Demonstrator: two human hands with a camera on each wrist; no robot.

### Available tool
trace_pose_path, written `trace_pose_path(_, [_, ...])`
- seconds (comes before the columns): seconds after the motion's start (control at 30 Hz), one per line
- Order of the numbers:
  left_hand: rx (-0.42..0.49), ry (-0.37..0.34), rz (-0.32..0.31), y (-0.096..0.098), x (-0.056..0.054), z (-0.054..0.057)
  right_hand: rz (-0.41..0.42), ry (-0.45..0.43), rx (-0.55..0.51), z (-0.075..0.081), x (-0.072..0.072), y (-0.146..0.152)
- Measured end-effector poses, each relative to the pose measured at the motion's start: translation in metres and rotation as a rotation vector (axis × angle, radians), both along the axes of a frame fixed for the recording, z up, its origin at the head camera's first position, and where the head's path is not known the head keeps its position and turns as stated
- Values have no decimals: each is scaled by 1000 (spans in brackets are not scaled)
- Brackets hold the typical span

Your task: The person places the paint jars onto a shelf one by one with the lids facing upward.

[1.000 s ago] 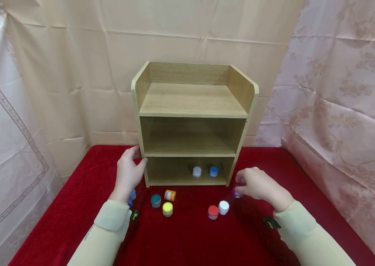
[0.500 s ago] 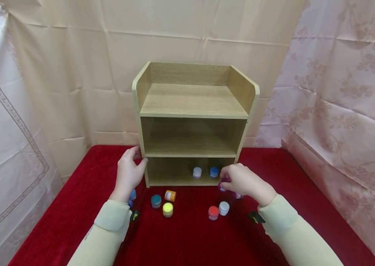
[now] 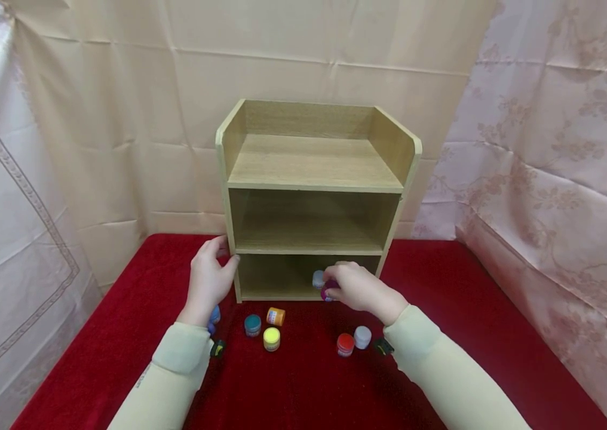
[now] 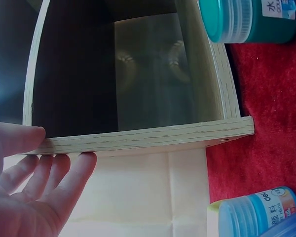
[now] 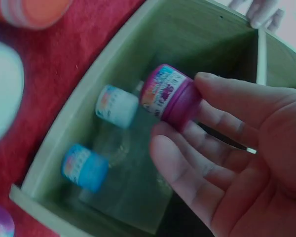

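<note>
A small wooden shelf unit (image 3: 314, 160) stands on the red cloth. My left hand (image 3: 210, 279) grips its left side panel, thumb at the front edge and fingers along the outer face. My right hand (image 3: 364, 288) pinches a magenta paint jar (image 5: 168, 96) between thumb and fingers, in front of the bottom compartment. In the right wrist view a white-capped jar (image 5: 117, 106) and a blue jar (image 5: 85, 167) stand inside that compartment, close to the held jar. The head view hides the blue jar behind my right hand.
On the cloth at left are a teal jar (image 3: 252, 325), a yellow jar (image 3: 271, 338) and an orange jar (image 3: 275, 316) on its side. A red jar (image 3: 345, 344) and a white jar (image 3: 362, 337) stand at right. Blue jars (image 4: 259, 210) lie by my left wrist.
My right hand has lifted the magenta jar from the cloth right of the shelf and carried it left to the bottom compartment. The left hand stays on the side panel.
</note>
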State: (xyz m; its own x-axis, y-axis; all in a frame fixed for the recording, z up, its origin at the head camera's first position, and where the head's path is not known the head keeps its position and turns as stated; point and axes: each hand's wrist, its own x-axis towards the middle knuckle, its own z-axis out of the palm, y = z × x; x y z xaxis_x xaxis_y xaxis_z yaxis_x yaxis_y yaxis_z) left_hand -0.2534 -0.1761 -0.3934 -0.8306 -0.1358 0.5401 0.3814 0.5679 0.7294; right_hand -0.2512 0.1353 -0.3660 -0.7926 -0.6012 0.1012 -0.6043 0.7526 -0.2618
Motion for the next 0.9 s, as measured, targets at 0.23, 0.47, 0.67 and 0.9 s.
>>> trace_pose_path(0.23, [1, -13, -4, 0, 0, 0, 4, -14, -23, -15, -12, -21])
trace_pose_path(0.47, [-1, -13, -1, 1, -1, -1, -3, -34, -48, -28, -22, -38])
trace_pose_path(0.67, [-3, -21, 1, 1, 0, 0, -8, -9, -80, -35, -31, -47])
trace_pose_path(0.9, [-2, -16, 6, 0, 0, -1, -55, -16, -82, -38, -41, -57])
